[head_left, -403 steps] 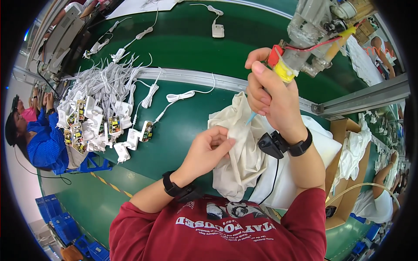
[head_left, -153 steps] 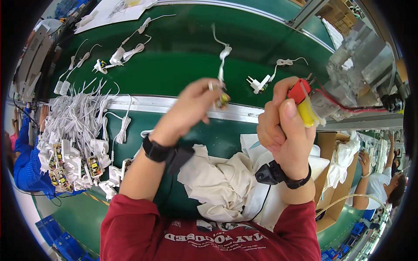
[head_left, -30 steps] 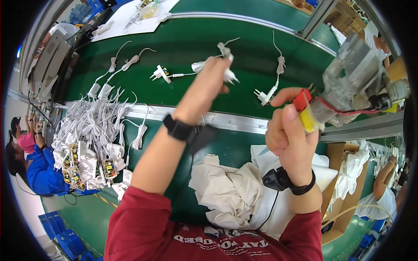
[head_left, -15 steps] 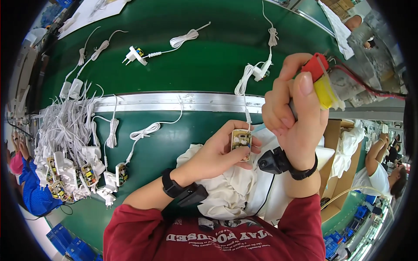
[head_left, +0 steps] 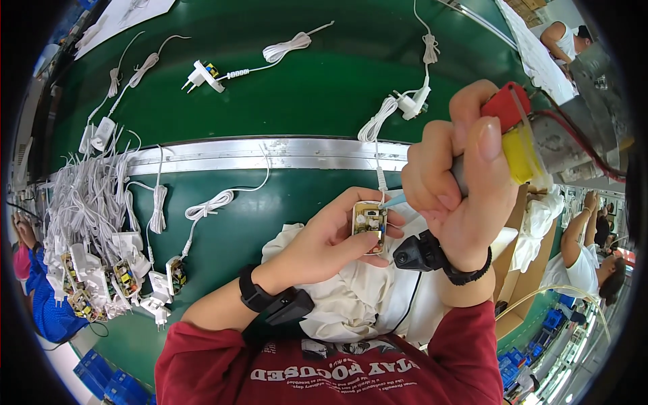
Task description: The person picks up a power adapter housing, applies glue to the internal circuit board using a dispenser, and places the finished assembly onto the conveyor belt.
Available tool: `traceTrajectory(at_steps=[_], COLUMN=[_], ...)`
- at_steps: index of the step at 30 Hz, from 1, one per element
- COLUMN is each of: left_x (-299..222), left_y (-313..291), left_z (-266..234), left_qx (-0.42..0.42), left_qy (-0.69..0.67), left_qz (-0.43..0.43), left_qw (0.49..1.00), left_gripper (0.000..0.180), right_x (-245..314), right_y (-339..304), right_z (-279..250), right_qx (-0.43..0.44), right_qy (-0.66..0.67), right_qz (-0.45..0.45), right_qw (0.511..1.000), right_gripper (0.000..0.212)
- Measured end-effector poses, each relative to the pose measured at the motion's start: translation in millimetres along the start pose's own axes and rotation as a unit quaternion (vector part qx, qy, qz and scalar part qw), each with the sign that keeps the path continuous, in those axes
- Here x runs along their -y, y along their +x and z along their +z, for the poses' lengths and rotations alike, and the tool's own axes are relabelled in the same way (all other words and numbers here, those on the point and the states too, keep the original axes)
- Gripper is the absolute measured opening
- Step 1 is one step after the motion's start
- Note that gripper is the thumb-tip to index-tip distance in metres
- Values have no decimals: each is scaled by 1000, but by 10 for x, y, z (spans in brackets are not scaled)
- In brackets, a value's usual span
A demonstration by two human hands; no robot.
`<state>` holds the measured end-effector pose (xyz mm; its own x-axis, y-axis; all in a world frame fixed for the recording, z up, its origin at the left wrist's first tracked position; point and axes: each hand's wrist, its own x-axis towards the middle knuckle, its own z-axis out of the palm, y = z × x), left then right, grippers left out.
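My left hand is closed around a small white power adapter whose open side shows its circuit board. The thumb presses on the lower part of the board, and a white cable leaves the top. In my right hand is a wired hand tool with red and yellow parts at its rear end. Its light-blue tapered tip points down-left to the adapter's upper right corner, at or just above the cable entry; contact cannot be made out. White cloth lies beneath my hands.
At left lies a heap of white cables with several open adapters. Across a metal rail, more adapters, such as a plug-type one, rest on a green surface. A cardboard box stands at right. Other people are nearby.
The tool's tip has come down into view at the adapter's upper corner as my right hand turned slightly. The adapter stays in my left hand. The whole view has shifted a little.
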<state>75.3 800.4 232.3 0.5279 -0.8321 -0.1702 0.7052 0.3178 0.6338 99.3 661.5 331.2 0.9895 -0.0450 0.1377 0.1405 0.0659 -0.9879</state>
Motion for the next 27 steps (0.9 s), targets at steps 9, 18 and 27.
traceTrajectory(at_steps=[9,18,27], left_x=[48,-23,23], left_y=[22,12,33], left_z=[-63,-146,-174], left_qx=[-36,-66,-50], left_qy=[-19,-115,-122], left_qz=[7,23,24], left_qw=[999,991,991], left_gripper=[38,35,35], right_x=[112,26,2], right_y=[-26,-96,-148], right_z=[49,37,-26], right_qx=[21,79,93], right_qy=[-48,-53,-68], right_qz=[14,-9,-4], right_qw=[999,995,993], right_gripper=[38,37,37])
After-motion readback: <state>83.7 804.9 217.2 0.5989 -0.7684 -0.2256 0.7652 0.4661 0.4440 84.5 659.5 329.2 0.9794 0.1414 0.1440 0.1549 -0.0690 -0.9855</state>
